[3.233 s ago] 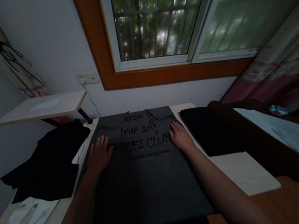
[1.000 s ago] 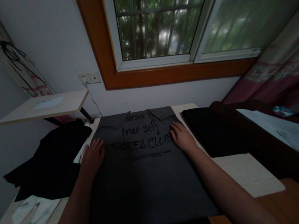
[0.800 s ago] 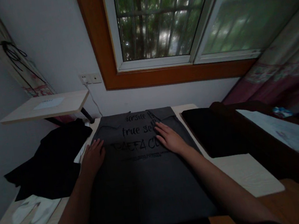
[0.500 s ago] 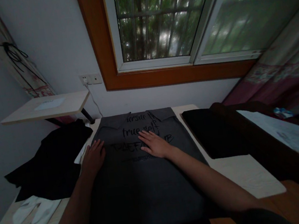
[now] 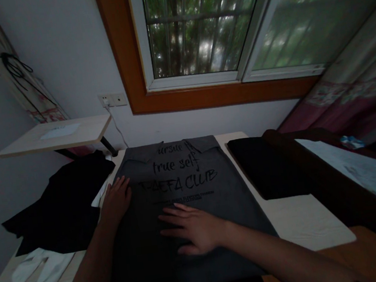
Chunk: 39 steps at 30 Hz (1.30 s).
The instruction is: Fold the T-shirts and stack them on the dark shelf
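Note:
A dark grey T-shirt [image 5: 145, 239] with black printed lettering lies spread flat on the pale wooden table [image 5: 309, 222], its sleeves folded inward at the far end. My left hand [image 5: 117, 199] rests flat at the shirt's left edge, fingers stretched forward and holding nothing. Below the lettering, my right hand [image 5: 195, 228] lies palm down on the fabric with its fingers spread. Neither hand grips the cloth.
Crumpled black cloth [image 5: 64, 203] lies at left, with white pieces [image 5: 42, 271] in front of it. A raised shelf [image 5: 55, 135] stands behind. At right sit a folded black garment [image 5: 267, 167] and a white sheet [image 5: 358, 169] on a dark brown surface.
My right hand has slid down the shirt towards me, from over the lettering to below it, uncovering the print. My left hand stays at the left edge.

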Tool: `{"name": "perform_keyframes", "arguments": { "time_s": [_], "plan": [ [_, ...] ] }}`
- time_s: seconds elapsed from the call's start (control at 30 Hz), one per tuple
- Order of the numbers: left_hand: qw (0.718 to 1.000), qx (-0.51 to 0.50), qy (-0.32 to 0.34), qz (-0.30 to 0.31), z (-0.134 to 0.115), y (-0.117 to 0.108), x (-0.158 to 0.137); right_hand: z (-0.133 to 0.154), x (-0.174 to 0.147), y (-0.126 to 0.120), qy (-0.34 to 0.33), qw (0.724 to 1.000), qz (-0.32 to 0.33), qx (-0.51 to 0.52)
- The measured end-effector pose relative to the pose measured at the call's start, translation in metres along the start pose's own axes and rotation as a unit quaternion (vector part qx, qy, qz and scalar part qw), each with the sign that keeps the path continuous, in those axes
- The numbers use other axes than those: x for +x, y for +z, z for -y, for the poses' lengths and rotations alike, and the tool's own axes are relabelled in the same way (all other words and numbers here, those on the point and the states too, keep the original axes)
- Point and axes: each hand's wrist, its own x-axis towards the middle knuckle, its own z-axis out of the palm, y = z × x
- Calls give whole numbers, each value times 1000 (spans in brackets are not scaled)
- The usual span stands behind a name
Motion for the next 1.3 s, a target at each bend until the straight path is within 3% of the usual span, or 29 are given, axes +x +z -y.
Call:
{"name": "perform_keyframes", "arguments": {
  "time_s": [0.17,0.37,0.5,0.63,0.8,1.1,1.3],
  "plan": [
    [999,-30,31,-4,-25,-16,0,10,-6,0,-32,999,5,15],
    [981,-88,175,10,-82,-26,-13,10,-9,0,-26,999,10,27],
    [967,-107,229,43,-95,-23,-23,7,-13,0,-29,999,8,33],
    [971,-105,209,54,-90,-21,-24,-4,-19,-5,-12,999,-9,31],
    [976,-99,189,48,-84,-18,-22,-41,-36,-11,119,990,-59,-37],
    [997,-35,52,53,-42,-10,-15,-131,-95,-17,329,916,-164,-162],
    [998,31,-1,51,-14,-5,-10,-153,-115,-19,380,883,-196,-195]
  ]
}}
